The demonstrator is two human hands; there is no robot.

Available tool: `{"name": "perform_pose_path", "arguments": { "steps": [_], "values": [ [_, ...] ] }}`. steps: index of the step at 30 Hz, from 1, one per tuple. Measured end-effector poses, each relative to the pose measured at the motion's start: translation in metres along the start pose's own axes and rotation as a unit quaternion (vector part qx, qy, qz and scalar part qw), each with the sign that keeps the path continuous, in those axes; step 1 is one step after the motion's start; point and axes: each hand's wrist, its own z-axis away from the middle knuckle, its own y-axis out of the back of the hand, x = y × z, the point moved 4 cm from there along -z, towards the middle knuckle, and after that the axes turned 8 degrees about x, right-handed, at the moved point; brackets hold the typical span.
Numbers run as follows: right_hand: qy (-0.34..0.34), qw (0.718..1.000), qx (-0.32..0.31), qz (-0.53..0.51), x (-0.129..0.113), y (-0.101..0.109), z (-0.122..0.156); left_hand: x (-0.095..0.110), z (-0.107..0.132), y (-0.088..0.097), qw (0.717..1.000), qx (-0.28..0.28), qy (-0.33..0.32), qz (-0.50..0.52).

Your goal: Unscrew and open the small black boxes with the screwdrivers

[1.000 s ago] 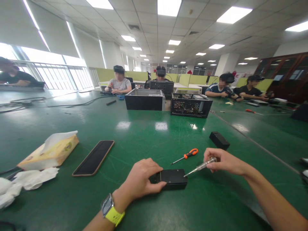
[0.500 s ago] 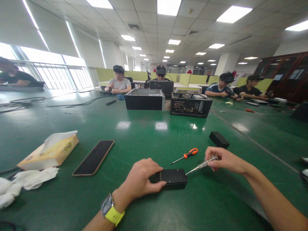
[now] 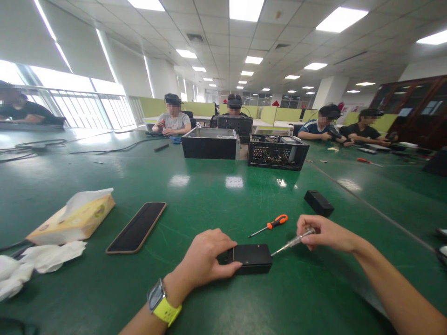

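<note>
A black rectangular box (image 3: 253, 258) lies flat on the green table, with small screws on its top face. My left hand (image 3: 212, 257) grips its left end, thumb along the near side and fingers over the far side. My right hand (image 3: 319, 232) pinches the clear handle of a screwdriver (image 3: 292, 241). The metal shaft slants down to the left and its tip meets the right end of the box; the exact contact point is too small to make out. Just beyond lies a second screwdriver (image 3: 277, 221) with an orange and black handle.
Another black box (image 3: 319, 203) lies beyond my right hand. To the left are a phone (image 3: 137, 228), a tissue pack (image 3: 75, 218) and crumpled tissues (image 3: 49, 257). Two computer cases (image 3: 209, 145) stand farther back. Several people sit around the table.
The screwdriver's tip has shifted slightly at the box's right end, and its shaft lies at a slightly different angle. Both hands keep their hold, and the box stays in place.
</note>
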Motion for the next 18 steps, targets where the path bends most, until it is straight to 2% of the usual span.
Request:
{"name": "perform_pose_path", "arguments": {
  "steps": [5,11,14,16,18],
  "values": [
    [-0.008,1.0,0.006,0.005,0.0,-0.007,-0.004,0.0,0.001,0.0,1.0,-0.004,0.005,-0.003],
    [-0.044,0.997,-0.064,0.027,0.002,-0.028,-0.006,-0.002,0.002,-0.004,0.999,-0.021,0.024,-0.013],
    [-0.027,0.997,-0.063,0.04,-0.003,-0.034,-0.006,0.001,-0.003,0.0,0.999,-0.024,0.02,-0.028],
    [-0.017,0.997,-0.054,0.051,-0.007,-0.035,-0.005,0.01,-0.002,0.012,0.999,0.007,0.003,-0.034],
    [-0.012,0.997,-0.048,0.051,-0.01,-0.035,-0.005,0.023,0.008,0.031,0.996,0.085,-0.007,-0.025]
  ]
}}
